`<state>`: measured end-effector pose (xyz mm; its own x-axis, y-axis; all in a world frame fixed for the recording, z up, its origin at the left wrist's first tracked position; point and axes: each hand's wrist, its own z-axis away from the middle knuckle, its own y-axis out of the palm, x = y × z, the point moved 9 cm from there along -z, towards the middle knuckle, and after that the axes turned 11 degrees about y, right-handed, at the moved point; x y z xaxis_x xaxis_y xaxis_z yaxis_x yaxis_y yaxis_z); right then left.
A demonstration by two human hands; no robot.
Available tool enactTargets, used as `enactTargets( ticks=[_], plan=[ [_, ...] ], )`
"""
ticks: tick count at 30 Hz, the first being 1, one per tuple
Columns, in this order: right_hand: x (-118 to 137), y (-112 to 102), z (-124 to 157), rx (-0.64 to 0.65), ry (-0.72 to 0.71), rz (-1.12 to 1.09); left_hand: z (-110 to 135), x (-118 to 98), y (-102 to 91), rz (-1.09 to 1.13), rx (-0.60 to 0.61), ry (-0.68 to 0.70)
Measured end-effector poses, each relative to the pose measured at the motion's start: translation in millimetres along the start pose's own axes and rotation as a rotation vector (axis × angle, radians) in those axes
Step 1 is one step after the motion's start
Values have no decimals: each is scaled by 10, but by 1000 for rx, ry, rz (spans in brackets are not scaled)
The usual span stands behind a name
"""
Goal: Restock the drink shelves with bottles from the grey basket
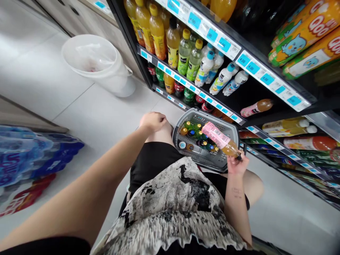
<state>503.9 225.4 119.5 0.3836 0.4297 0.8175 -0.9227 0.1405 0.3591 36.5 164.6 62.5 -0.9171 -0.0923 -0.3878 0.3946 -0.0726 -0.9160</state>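
Note:
My right hand (237,164) is closed round the neck end of an amber drink bottle with a pink label (219,138), held on its side over a grey shopping basket (231,131) on the floor. Several upright bottles (195,136) fill the basket, only their caps showing. My left hand (153,121) rests curled on my knee, left of the basket, with nothing visible in it. A similar pink-labelled bottle (256,107) lies on its side on the shelf just above the basket.
Black shelves (233,46) with blue price tags run along the right, stocked with juice, tea and soda bottles. A white lined bin (98,62) stands at the shelf's far end. Shrink-wrapped water packs (32,152) sit on the floor at left.

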Motion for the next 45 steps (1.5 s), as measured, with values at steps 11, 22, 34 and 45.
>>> enactTargets(
  ticks=[11, 22, 34, 45],
  plan=[
    [-236, -337, -267, -473, -85, 752, 118, 58, -49, 39, -39, -12],
    [-542, -993, -554, -701, 253, 330, 107, 69, -55, 40, -44, -9],
    [-460, -646, -670, -661, 81, 564, 106, 29, -75, 70, -41, -10],
    [-154, -165, -653, -681, -130, 1569, 105, 49, -70, 36, -57, 6]
  ],
)
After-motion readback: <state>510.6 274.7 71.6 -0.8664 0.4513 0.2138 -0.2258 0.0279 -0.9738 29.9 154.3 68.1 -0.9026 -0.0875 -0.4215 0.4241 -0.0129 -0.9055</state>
